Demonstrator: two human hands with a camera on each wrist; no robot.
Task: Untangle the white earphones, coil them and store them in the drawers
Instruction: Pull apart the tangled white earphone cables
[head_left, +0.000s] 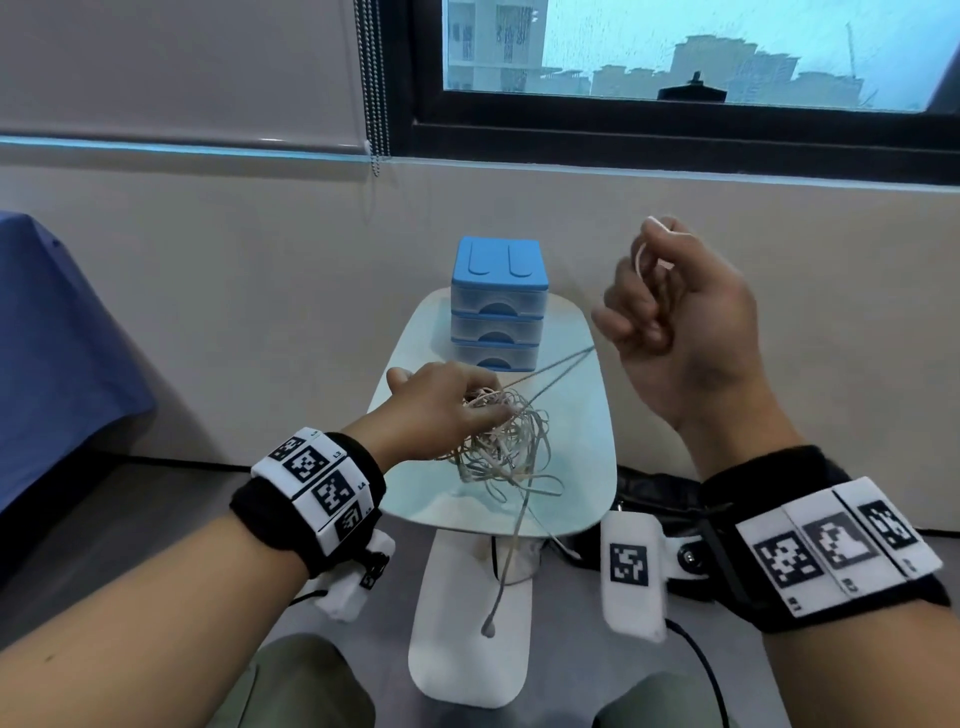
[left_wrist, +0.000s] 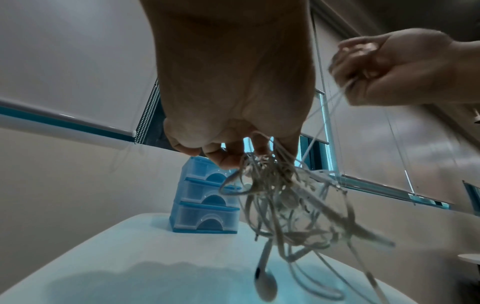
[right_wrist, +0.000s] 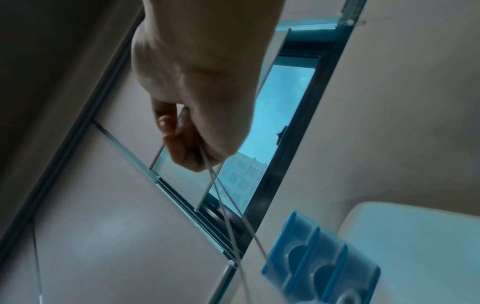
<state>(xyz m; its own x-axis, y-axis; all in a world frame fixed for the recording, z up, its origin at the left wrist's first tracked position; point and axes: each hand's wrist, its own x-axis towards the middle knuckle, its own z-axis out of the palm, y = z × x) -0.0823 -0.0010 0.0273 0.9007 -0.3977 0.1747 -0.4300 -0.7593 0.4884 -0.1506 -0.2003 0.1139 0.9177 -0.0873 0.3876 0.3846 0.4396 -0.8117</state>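
Observation:
A tangled bundle of white earphones (head_left: 501, 447) hangs just above the small white table (head_left: 582, 467). My left hand (head_left: 441, 402) grips the top of the tangle (left_wrist: 283, 197) with curled fingers. One earbud (head_left: 488, 629) dangles below the table's front edge and shows close up as an earbud (left_wrist: 265, 286) in the left wrist view. Two taut strands (head_left: 556, 366) run up to my right hand (head_left: 670, 306), raised at the right, which pinches a loop of cable (right_wrist: 207, 164). The blue three-drawer unit (head_left: 498, 304) stands at the table's far end, all drawers closed.
A beige wall and a dark-framed window (head_left: 675, 67) lie behind the table. A blind's bead chain (head_left: 376, 104) hangs at the left of the window. A blue cloth (head_left: 57, 338) covers something at far left. The white table foot (head_left: 467, 623) stands on grey floor between my knees.

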